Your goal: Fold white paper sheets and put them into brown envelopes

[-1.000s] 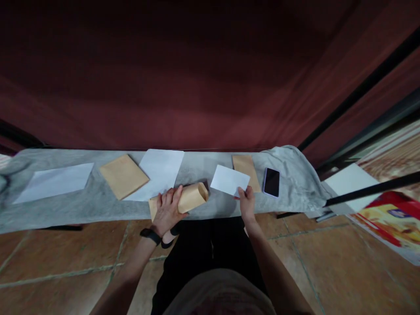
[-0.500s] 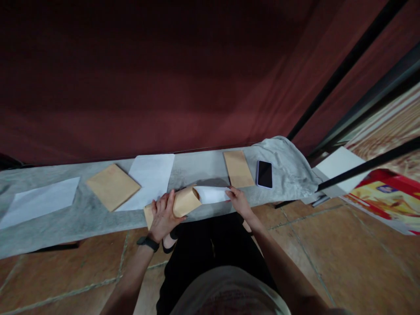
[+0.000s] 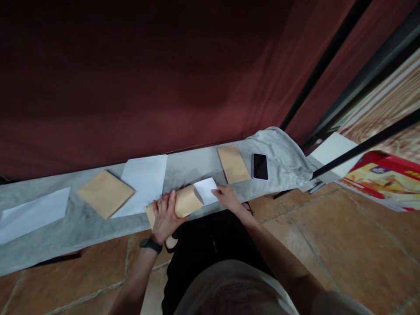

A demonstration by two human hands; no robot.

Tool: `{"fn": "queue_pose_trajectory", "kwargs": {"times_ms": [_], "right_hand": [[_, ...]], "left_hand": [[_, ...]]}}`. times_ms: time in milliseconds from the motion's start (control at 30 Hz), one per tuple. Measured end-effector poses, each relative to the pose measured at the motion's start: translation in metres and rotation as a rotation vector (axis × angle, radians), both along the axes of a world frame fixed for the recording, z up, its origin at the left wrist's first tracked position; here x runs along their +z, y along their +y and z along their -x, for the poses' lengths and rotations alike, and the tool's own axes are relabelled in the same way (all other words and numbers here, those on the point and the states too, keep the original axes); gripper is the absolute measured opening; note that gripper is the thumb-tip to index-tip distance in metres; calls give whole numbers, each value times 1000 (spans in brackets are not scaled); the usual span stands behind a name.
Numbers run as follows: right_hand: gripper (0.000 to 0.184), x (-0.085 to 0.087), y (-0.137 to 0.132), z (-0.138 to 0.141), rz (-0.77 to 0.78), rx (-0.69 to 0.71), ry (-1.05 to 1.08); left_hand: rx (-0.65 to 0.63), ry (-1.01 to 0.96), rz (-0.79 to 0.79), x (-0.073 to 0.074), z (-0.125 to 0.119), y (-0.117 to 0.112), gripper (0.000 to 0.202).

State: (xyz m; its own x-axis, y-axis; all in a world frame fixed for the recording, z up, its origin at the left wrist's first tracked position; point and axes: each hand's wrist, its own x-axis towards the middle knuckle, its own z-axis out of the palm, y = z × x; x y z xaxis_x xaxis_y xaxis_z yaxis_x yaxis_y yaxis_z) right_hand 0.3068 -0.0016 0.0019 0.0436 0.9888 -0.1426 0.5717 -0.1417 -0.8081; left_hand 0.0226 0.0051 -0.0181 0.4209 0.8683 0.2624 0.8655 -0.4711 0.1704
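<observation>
My left hand [image 3: 165, 215] is closed around a brown paper envelope [image 3: 185, 202] and holds it with its open mouth to the right, at the near edge of a grey cloth strip [image 3: 193, 168]. A folded white sheet [image 3: 205, 190] sticks partly out of that mouth. My right hand [image 3: 226, 197] pinches the sheet's outer end, right beside the envelope. A black band sits on my left wrist.
Along the cloth lie a white sheet [image 3: 31, 213] at far left, a brown envelope [image 3: 105, 193], another white sheet [image 3: 143, 181], a second brown envelope [image 3: 232, 163] and a dark phone [image 3: 260, 166]. White paper [image 3: 333, 148] and a red package [image 3: 383, 175] lie on the tiled floor at right.
My right hand carried the white sheet leftward from the cloth into the envelope's mouth, and it now sits deeper inside. My left hand kept hold of the envelope. The view swung right.
</observation>
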Motion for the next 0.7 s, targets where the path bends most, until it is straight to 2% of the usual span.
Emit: {"fn": "queue_pose_trajectory", "kwargs": {"times_ms": [133,233,333,500,700], "right_hand": [[16,-8,-5,24,-171,-21,58],[15,-14,-7,41,-172,-75,131],[21,-18,-8,51,-169,-133,226],[20,-21,-12,47,-151,-144,279],[12,-13,-20,36,-113,-167,235]], "left_hand": [[-45,-13,-14,6,-15,0,111],[-84,-18,-23,10,-25,-1,112],[-103,-22,-38,15,-32,-1,111],[-129,-14,-49,18,-32,-1,106],[-114,-36,-33,19,-33,-1,103]]}}
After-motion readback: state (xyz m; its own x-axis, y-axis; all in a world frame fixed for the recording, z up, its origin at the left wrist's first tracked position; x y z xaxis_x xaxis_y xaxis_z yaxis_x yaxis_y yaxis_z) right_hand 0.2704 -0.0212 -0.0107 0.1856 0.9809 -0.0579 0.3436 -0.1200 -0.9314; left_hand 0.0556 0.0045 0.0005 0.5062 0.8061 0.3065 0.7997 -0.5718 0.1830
